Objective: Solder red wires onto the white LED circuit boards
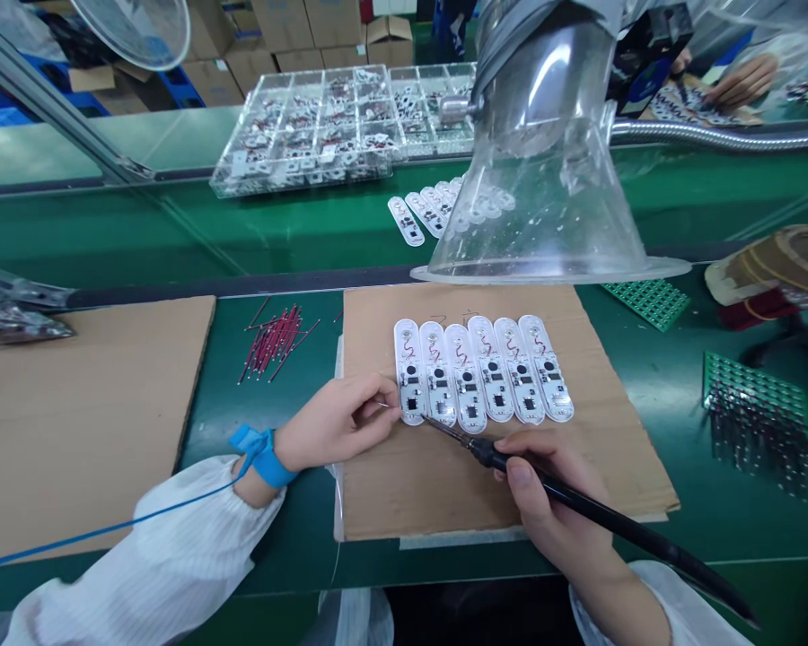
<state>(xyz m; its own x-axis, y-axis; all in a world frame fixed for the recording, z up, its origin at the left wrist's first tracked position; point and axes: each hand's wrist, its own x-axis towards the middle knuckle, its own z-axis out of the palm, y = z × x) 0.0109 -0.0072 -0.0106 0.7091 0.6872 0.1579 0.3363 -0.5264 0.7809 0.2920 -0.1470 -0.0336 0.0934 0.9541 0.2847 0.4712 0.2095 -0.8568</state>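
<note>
Several white oval-ended circuit boards (494, 370) lie side by side in a row on a cardboard sheet (512, 484). My right hand (557, 484) is closed around a black soldering iron (602, 516), whose metal tip meets the lower end of the leftmost board (410, 371). Beside that board's left edge, my left hand (350, 418) pinches a thin wire (382, 405), mostly hidden by the fingers. A blue strap with a cord circles my left wrist. Red wires (279, 341) lie in a loose pile beyond my left hand.
A clear fume hood (539, 206) hangs over the far edge of the cardboard. Behind stand compartment trays (316, 126) and more white boards (405, 221). Green panels (754, 386) and a roll (774, 265) are at right, another cardboard sheet (87, 422) at left. Another person's hand (744, 82) is at top right.
</note>
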